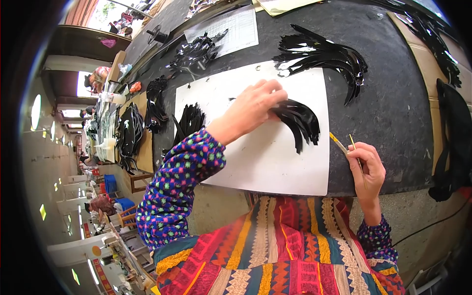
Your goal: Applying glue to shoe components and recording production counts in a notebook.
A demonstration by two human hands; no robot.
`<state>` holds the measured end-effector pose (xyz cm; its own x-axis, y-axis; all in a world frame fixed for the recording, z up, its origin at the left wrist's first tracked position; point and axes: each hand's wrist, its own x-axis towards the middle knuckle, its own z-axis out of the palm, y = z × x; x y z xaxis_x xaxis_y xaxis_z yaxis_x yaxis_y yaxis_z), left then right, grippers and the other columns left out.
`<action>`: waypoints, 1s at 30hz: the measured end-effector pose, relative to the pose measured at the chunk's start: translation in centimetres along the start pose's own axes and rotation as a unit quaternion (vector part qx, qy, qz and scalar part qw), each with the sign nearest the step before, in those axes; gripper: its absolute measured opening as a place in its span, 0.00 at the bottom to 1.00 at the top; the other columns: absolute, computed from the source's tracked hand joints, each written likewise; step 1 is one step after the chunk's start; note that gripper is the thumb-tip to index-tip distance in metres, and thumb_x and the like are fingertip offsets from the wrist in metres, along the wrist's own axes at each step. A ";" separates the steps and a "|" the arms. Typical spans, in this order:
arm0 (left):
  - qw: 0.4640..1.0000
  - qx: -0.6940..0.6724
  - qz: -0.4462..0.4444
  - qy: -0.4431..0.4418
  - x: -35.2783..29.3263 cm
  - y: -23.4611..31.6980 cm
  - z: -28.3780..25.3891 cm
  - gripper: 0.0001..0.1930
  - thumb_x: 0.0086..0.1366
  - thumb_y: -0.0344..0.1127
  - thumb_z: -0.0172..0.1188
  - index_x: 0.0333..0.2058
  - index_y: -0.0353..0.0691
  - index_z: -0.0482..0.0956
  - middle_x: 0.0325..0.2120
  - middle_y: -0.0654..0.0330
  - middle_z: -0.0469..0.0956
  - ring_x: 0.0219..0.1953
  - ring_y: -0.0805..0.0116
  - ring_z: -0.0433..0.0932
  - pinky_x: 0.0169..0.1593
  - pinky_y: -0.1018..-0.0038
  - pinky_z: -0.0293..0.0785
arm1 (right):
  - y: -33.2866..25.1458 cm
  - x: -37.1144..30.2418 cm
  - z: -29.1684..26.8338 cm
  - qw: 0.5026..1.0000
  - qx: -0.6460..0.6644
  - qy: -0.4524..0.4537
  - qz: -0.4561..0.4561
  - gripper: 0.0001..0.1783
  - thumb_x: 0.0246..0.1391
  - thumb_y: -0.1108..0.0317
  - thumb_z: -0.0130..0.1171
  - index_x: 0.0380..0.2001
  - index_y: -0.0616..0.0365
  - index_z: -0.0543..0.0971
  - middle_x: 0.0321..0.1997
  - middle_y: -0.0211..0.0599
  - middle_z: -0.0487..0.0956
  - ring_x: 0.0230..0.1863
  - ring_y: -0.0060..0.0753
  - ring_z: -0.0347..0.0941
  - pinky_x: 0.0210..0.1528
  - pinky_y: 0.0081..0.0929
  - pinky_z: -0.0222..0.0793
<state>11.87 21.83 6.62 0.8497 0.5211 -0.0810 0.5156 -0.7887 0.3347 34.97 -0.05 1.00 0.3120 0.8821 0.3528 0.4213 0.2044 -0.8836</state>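
My left hand (254, 109) reaches over a white board (265, 169), its fingers closed on one end of a bundle of glossy black strips (304, 120). The strips fan out and curve down to the right of the hand. My right hand (368, 164) is over the dark tabletop, just right of the board. It grips a thin, flat brush-like tool (339, 143) with a yellow tip, and a second slender stick (352, 142) rises from the same grip. Another group of black strips (190, 119) lies at the board's left edge, partly behind my left sleeve.
Beyond the board, more black strips (322, 56) lie on the dark table (376, 110). A tangled black pile (196, 53) overlaps a printed sheet (238, 32). Cardboard (415, 42) with long black pieces borders the right side. Other people work at the far left.
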 end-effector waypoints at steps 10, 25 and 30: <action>0.997 -0.048 -0.020 -0.061 2.7 -1.7 -0.9 0.35 0.42 0.32 0.76 0.51 0.43 0.72 0.42 0.57 0.75 0.50 0.53 0.72 0.53 0.65 0.68 | -0.2 0.0 0.2 1.000 0.010 -0.001 0.008 0.07 0.52 0.83 0.62 0.35 0.63 0.79 0.40 0.41 0.80 0.40 0.33 0.79 0.42 0.25 0.76; 0.985 -0.118 -0.046 -0.117 7.1 -0.8 -4.7 0.16 0.49 0.32 0.72 0.30 0.35 0.73 0.25 0.51 0.77 0.31 0.52 0.76 0.36 0.61 0.69 | -0.9 0.5 -0.3 0.999 -0.012 -0.025 0.017 0.08 0.51 0.84 0.61 0.34 0.62 0.79 0.38 0.42 0.80 0.39 0.37 0.79 0.42 0.26 0.75; 0.997 -0.048 0.037 -0.055 15.3 -0.9 -4.4 0.25 0.47 0.37 0.74 0.45 0.41 0.79 0.38 0.52 0.80 0.44 0.51 0.79 0.47 0.60 0.74 | -0.8 0.2 0.5 0.999 -0.031 -0.029 0.022 0.08 0.50 0.84 0.62 0.33 0.62 0.79 0.40 0.42 0.80 0.39 0.36 0.79 0.43 0.27 0.74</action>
<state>23.94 31.95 9.19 0.8948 0.4193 -0.1533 0.4424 -0.7867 0.4306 34.28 0.17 1.66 0.2820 0.9134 0.2937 0.4614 0.1393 -0.8762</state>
